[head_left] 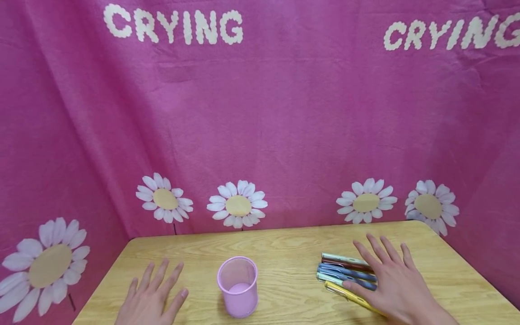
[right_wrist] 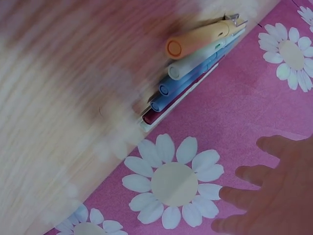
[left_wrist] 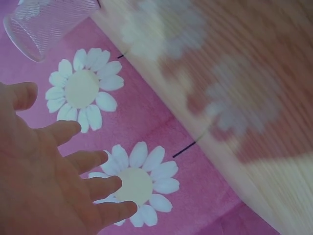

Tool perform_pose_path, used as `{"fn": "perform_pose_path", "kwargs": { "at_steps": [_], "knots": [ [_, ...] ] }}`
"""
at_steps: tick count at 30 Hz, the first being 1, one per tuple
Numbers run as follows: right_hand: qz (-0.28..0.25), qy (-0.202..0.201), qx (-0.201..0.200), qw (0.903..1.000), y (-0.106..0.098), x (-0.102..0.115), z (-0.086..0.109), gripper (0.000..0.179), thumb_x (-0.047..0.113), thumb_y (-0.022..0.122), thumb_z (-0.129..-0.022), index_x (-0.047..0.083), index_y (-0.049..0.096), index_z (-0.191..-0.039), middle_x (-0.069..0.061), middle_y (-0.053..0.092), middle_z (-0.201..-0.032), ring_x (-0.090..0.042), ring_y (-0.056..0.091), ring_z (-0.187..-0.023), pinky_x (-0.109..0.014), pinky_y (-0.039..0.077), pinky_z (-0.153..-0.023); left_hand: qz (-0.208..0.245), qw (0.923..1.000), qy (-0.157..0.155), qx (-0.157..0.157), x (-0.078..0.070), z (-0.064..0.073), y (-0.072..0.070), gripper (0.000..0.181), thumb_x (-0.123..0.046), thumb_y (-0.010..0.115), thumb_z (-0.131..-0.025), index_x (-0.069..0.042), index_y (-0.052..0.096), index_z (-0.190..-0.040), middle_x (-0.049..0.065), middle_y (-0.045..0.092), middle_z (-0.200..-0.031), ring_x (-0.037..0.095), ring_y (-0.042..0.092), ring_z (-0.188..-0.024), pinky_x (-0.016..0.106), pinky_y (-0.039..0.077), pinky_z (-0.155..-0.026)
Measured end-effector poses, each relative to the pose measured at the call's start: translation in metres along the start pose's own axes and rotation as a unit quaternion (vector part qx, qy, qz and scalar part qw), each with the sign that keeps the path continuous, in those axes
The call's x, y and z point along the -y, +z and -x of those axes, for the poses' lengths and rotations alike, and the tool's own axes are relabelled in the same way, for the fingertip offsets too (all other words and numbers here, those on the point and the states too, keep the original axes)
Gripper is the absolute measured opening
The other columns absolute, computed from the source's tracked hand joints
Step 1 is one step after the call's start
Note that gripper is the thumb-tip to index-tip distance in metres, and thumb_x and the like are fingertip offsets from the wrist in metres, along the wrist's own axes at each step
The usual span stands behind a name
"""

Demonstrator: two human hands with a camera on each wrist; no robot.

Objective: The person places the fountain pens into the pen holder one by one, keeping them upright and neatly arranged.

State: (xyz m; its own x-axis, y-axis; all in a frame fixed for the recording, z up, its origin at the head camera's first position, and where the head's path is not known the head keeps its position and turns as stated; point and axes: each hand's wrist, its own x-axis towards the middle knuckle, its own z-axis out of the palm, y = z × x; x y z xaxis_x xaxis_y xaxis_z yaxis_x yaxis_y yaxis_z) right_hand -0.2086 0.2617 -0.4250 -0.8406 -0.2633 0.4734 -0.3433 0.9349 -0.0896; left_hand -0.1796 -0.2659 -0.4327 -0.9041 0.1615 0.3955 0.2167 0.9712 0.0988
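Note:
My left hand (head_left: 148, 295) is over the left part of the table, fingers spread, holding nothing. To its right stands an upright pink mesh pen cup (head_left: 239, 293), with nothing inside it. The cup also shows at the top left of the left wrist view. On the right, my right hand (head_left: 396, 280) spreads its fingers beside and partly over a row of pens, hiding their far ends. Among them are a yellow pen (head_left: 345, 292), blue pens (head_left: 341, 270), a pale green pen (right_wrist: 195, 61) and a dark red pen (right_wrist: 159, 110). No pen is gripped.
The wooden table (head_left: 284, 253) has rounded back corners. A pink cloth (head_left: 284, 135) with white daisies and lettering hangs behind it and along both sides. Wood shows between the pen cup and the pens.

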Motion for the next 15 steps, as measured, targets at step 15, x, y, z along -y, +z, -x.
{"fn": "perform_pose_path", "kwargs": {
  "at_steps": [15],
  "knots": [
    [0.003, -0.011, -0.003, 0.9999, -0.001, 0.009, 0.013, 0.098, 0.079, 0.07, -0.081, 0.013, 0.057, -0.152, -0.022, 0.051, -0.153, -0.046, 0.043, -0.14, -0.07, 0.01, -0.12, 0.035, 0.9989, 0.023, -0.019, -0.016, 0.002, -0.003, 0.066, -0.053, 0.067, -0.098, -0.016, 0.059, -0.152, 0.019, 0.049, -0.158, 0.053, 0.042, -0.141, 0.079, 0.035, -0.104]
  ]
}}
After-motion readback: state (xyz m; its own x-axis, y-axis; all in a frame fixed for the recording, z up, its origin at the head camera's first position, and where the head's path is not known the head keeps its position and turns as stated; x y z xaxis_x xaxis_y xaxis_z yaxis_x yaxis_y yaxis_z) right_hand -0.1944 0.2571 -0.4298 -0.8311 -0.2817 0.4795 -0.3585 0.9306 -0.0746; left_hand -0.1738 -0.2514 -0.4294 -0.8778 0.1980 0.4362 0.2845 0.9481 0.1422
